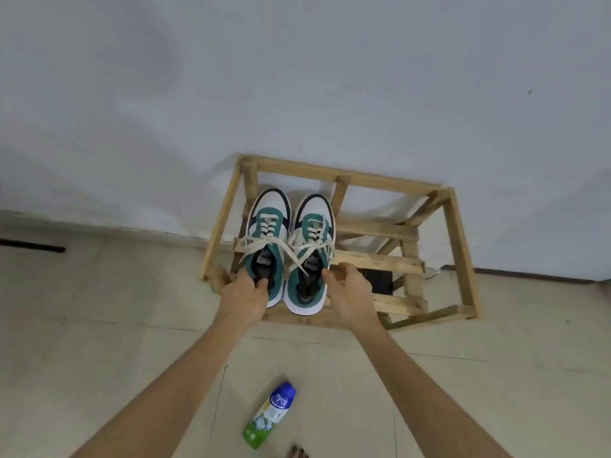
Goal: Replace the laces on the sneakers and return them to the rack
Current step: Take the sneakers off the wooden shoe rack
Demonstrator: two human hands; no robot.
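Left hand (244, 290): clamped on the heel collar of the left sneaker (268, 226), with the thumb tucked inside the opening and the fingers round the outer side. Right hand (348, 289): the thumb tip touches the outer collar edge of the right sneaker (312, 233), and the fingers are curled just beside the shoe. Whether this hand actually holds the shoe cannot be told. The hands are apart, one at each heel, with both bare arms stretched forward.

Both sneakers are green and white with dark trim. They stand side by side on the top slats of the wooden rack (380, 184), toward its left end, toes to the wall (297, 77) and heels at the near edge. Cream laces (261, 241) run through the eyelets and are tied in a bow on each shoe, the loops and ends spreading over the tongues.

The rack stands on a pale tiled floor (132, 325) against the wall, with a lower tier of slats visible beneath. A white bottle (271, 414) with a blue end and a green end lies on its side on the floor between the forearms, well apart from the rack. The toes of a foot (297, 452) show at the bottom edge.
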